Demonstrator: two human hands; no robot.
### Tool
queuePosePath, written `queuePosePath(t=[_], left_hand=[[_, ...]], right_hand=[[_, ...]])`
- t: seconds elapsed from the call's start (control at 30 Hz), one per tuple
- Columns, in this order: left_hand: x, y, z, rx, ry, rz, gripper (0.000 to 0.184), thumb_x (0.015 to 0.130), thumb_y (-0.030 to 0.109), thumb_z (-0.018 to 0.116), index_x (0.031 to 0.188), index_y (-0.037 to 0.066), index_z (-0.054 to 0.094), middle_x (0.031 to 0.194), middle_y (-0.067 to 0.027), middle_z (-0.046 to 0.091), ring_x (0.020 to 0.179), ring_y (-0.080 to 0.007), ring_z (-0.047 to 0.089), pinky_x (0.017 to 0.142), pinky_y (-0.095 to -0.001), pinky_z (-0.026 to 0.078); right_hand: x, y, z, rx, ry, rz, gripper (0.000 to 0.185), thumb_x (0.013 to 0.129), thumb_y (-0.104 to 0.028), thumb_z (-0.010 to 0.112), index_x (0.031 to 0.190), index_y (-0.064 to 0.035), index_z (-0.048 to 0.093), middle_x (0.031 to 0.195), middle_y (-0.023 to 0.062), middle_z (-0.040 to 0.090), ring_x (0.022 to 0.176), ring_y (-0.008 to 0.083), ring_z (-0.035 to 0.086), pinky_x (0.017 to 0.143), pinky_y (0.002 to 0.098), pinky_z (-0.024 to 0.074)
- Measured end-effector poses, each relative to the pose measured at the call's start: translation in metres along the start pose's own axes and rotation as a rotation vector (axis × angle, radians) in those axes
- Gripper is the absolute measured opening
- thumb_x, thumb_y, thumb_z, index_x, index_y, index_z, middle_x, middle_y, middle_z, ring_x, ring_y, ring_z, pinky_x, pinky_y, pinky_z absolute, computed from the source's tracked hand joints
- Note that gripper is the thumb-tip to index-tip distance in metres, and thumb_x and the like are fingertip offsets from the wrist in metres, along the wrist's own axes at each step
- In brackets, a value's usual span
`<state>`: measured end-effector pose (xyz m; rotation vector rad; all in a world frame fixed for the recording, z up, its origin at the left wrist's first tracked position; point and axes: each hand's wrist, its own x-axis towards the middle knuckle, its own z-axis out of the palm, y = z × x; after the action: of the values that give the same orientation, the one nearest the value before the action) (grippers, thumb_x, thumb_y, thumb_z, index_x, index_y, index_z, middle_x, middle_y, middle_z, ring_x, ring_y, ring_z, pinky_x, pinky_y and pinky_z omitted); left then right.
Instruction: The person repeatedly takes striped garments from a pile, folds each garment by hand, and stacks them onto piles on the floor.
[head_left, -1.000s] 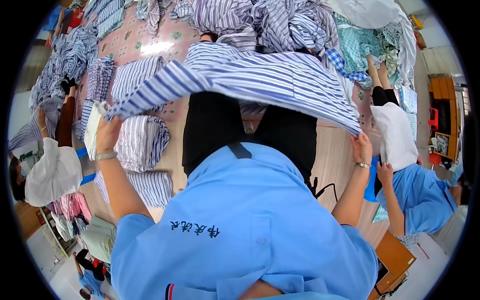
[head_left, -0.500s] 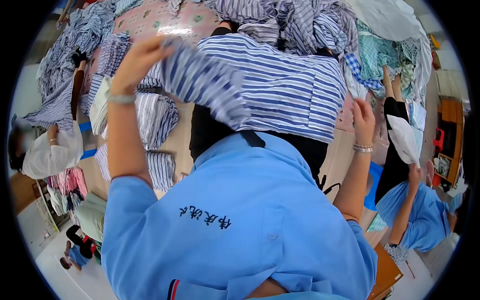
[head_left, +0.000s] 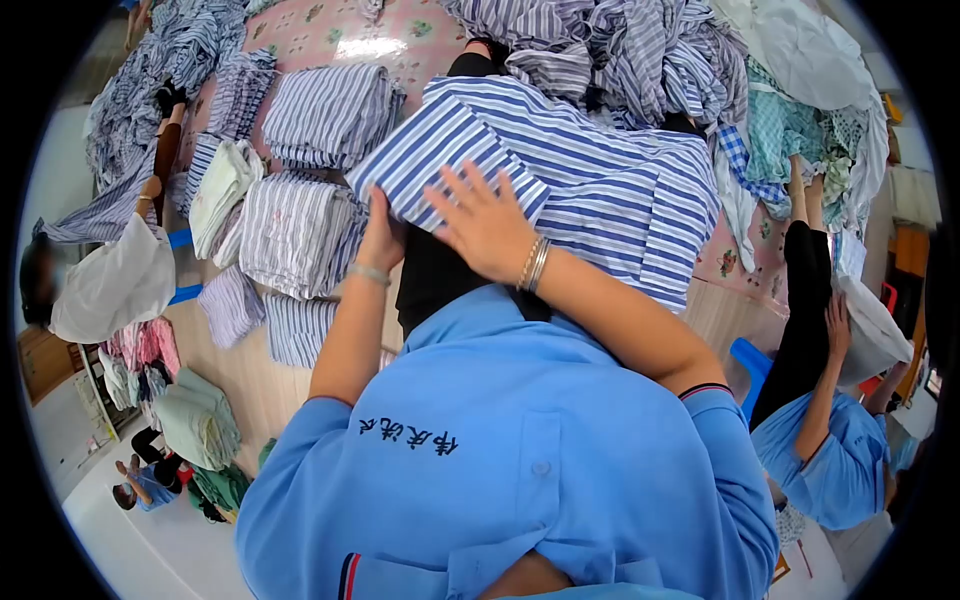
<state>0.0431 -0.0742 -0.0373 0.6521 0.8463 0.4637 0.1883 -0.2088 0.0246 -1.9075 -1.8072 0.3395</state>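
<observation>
A blue-and-white striped fabric piece (head_left: 610,180) lies across the person's lap, over black cloth trousers (head_left: 445,280), with its left end doubled over into a flat, layered panel. The right hand (head_left: 487,228) rests palm down on the near edge of this panel, its grip spread, fingers fanned out and pinching nothing; thin metal bracelets (head_left: 537,262) circle that wrist. The left hand (head_left: 383,240) is at the panel's near left corner, thumb up against the edge; the other fingers are hidden, so whether its grip pinches the cloth cannot be told. A pale bangle (head_left: 370,273) circles the left wrist.

Just beyond the left hand stands a thick stack of folded white cloth with thin stripes (head_left: 295,235), and farther off a folded purple-grey and white striped stack (head_left: 330,115) on a pink flower-printed covering (head_left: 425,40). Beside the nearer stack lies a cream folded cloth bundle (head_left: 225,195). Past the lap sits a heap of loose, crumpled striped fabric (head_left: 640,60). On the right, a co-worker in a blue shirt (head_left: 825,450) handles a plain white cloth (head_left: 868,330).
</observation>
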Motion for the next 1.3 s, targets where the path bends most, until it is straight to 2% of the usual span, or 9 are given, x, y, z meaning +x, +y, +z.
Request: queuePosePath(t=[0.13, 0.63, 0.83, 0.93, 0.97, 1.03, 1.1, 1.17, 1.3], left_hand=[[0.038, 0.051, 0.056, -0.321, -0.051, 0.084, 0.053, 0.093, 0.043, 0.032, 0.126, 0.003, 0.042, 0.128, -0.0129, 0.046, 0.117, -0.0291, 0.045, 0.102, -0.0427, 0.031], [0.017, 0.083, -0.025, -0.515, 0.003, 0.254, 0.056, 0.093, 0.040, 0.028, 0.126, -0.003, 0.038, 0.130, -0.0210, 0.042, 0.120, -0.0342, 0.040, 0.104, -0.0462, 0.027], [-0.020, 0.108, 0.104, 0.362, -0.372, 0.165, 0.058, 0.089, 0.043, 0.046, 0.129, 0.003, 0.039, 0.126, -0.0127, 0.047, 0.112, -0.0259, 0.050, 0.095, -0.0405, 0.040], [-0.013, 0.057, 0.159, 1.581, -0.879, 0.773, 0.060, 0.087, 0.046, 0.047, 0.134, 0.010, 0.037, 0.139, -0.0107, 0.035, 0.131, -0.0276, 0.027, 0.106, -0.0498, 0.015], [-0.013, 0.043, 0.167, 1.710, -1.019, 0.543, 0.059, 0.085, 0.047, 0.049, 0.133, 0.013, 0.039, 0.141, -0.0117, 0.031, 0.136, -0.0274, 0.010, 0.105, -0.0524, -0.004], [-0.007, 0.026, 0.166, 1.890, -1.096, 0.553, 0.049, 0.086, 0.039, 0.052, 0.127, 0.013, 0.047, 0.132, -0.0131, 0.044, 0.128, -0.0278, 0.032, 0.105, -0.0491, 0.017], [-0.003, 0.031, 0.160, 1.268, -1.045, 0.267, 0.038, 0.089, 0.033, 0.049, 0.117, 0.009, 0.056, 0.118, -0.0123, 0.056, 0.111, -0.0272, 0.051, 0.096, -0.0407, 0.036], [-0.005, 0.040, 0.146, 1.049, -0.527, 0.601, 0.023, 0.089, 0.016, 0.051, 0.103, 0.002, 0.062, 0.101, -0.0108, 0.063, 0.094, -0.0214, 0.059, 0.084, -0.0309, 0.044], [0.028, 0.037, 0.112, 1.014, -0.115, 0.391, 0.036, 0.087, 0.028, 0.058, 0.108, -0.001, 0.055, 0.087, -0.0066, 0.060, 0.080, -0.0103, 0.055, 0.071, -0.0233, 0.045]], right_hand=[[0.015, 0.029, 0.009, 0.044, -0.029, 0.319, 0.046, 0.091, -0.037, 0.039, 0.134, -0.0193, 0.035, 0.141, 0.0165, 0.028, 0.131, 0.0376, 0.021, 0.101, 0.0586, 0.0184], [0.012, 0.023, 0.026, -0.092, -0.015, 0.067, 0.047, 0.088, -0.031, 0.043, 0.127, -0.0044, 0.043, 0.137, 0.0150, 0.034, 0.129, 0.0303, 0.028, 0.104, 0.0479, 0.0205], [-0.006, 0.019, 0.014, -0.052, -0.022, 0.025, 0.057, 0.084, -0.031, 0.050, 0.128, 0.0023, 0.037, 0.135, 0.0213, 0.034, 0.127, 0.0335, 0.030, 0.103, 0.0461, 0.0234], [-0.016, -0.004, -0.002, -0.009, -0.191, -0.012, 0.061, 0.081, -0.032, 0.055, 0.127, 0.0045, 0.037, 0.133, 0.0241, 0.035, 0.125, 0.0358, 0.033, 0.103, 0.0439, 0.0260], [-0.019, -0.012, -0.011, 0.082, -0.330, -0.021, 0.062, 0.080, -0.032, 0.057, 0.126, 0.0052, 0.038, 0.132, 0.0252, 0.036, 0.123, 0.0372, 0.035, 0.103, 0.0427, 0.0277], [-0.030, -0.019, -0.024, 0.248, -0.444, -0.035, 0.060, 0.080, -0.031, 0.059, 0.125, 0.0041, 0.041, 0.129, 0.0241, 0.041, 0.123, 0.0349, 0.037, 0.104, 0.0414, 0.0270], [-0.034, -0.013, -0.057, 0.381, -0.443, -0.060, 0.049, 0.083, -0.027, 0.057, 0.120, 0.0033, 0.048, 0.120, 0.0217, 0.051, 0.114, 0.0308, 0.048, 0.098, 0.0378, 0.0360], [-0.032, -0.001, -0.096, 0.911, -0.545, 0.222, 0.036, 0.088, -0.022, 0.053, 0.115, 0.0015, 0.054, 0.112, 0.0187, 0.057, 0.103, 0.0266, 0.056, 0.090, 0.0324, 0.0420], [-0.026, 0.053, -0.072, 0.502, 0.286, 0.148, 0.032, 0.090, -0.024, 0.047, 0.115, -0.0046, 0.055, 0.117, 0.0182, 0.054, 0.110, 0.0337, 0.050, 0.092, 0.0355, 0.0397]])
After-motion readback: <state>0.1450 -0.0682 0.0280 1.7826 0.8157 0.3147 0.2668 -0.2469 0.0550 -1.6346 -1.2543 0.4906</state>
